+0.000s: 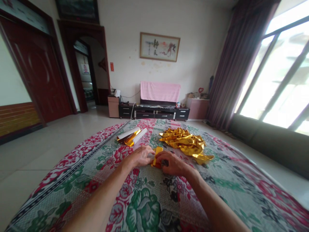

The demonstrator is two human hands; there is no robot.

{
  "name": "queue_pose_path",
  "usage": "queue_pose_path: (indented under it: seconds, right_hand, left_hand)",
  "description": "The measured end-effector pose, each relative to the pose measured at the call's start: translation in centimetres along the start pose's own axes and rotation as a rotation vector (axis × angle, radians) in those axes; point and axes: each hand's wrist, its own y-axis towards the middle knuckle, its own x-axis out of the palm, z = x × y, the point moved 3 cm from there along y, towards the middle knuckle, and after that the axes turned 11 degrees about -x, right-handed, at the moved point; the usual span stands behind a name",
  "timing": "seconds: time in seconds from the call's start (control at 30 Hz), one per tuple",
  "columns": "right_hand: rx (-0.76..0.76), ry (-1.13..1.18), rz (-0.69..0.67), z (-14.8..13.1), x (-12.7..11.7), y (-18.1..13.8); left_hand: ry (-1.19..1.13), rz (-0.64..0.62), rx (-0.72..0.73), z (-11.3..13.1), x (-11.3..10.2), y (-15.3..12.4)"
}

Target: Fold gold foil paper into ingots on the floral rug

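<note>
Between my two hands lies a small piece of gold foil paper [158, 150], partly covered by my fingers, near the middle of the cloth-covered table. My left hand [142, 156] is at its left side, fingers curled in and touching its edge. From the right, my right hand [172, 162] bends its fingers over the same piece, thumb and fingertips close together. Just beyond to the right rests a heap of crumpled or folded gold foil pieces [184, 141]. Rolled sheets of gold foil with white backs [131, 136] lie further off to the left.
A flowered cloth [142, 209] covers the round-edged table. Beyond it stand a low black TV cabinet [154, 114] and a screen under a pink towel [160, 91]. A purple curtain [231, 64] and window are at right, a dark red door [36, 67] at left.
</note>
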Motion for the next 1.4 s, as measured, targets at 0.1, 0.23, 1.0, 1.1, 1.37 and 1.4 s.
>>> queue_pose_path:
  seconds: [0.1, 0.23, 1.0, 1.1, 1.37, 1.4]
  right_hand:
    - [-0.012, -0.006, 0.008, -0.2, -0.1, 0.1]
    - [-0.012, -0.061, 0.017, -0.3, 0.2, 0.1]
    - [-0.076, -0.058, 0.019, -1.3, 0.1, 0.3]
    - [-0.105, -0.022, -0.04, -1.2, 0.0, 0.6]
    - [-0.144, -0.027, -0.031, -1.3, 0.4, 0.3]
    - [-0.142, -0.032, -0.011, -1.4, 0.5, 0.1]
  left_hand:
    - [-0.021, 0.034, 0.029, -0.2, -0.1, 0.1]
    - [-0.038, 0.063, 0.035, -0.4, -0.2, 0.1]
    - [-0.062, -0.074, -0.024, -0.4, -0.3, -0.3]
    - [-0.096, -0.086, -0.04, -0.5, -0.4, -0.5]
    - [-0.122, -0.108, -0.079, -0.2, -0.8, -0.8]
    - [-0.119, -0.108, -0.082, -0.2, -0.8, -0.8]
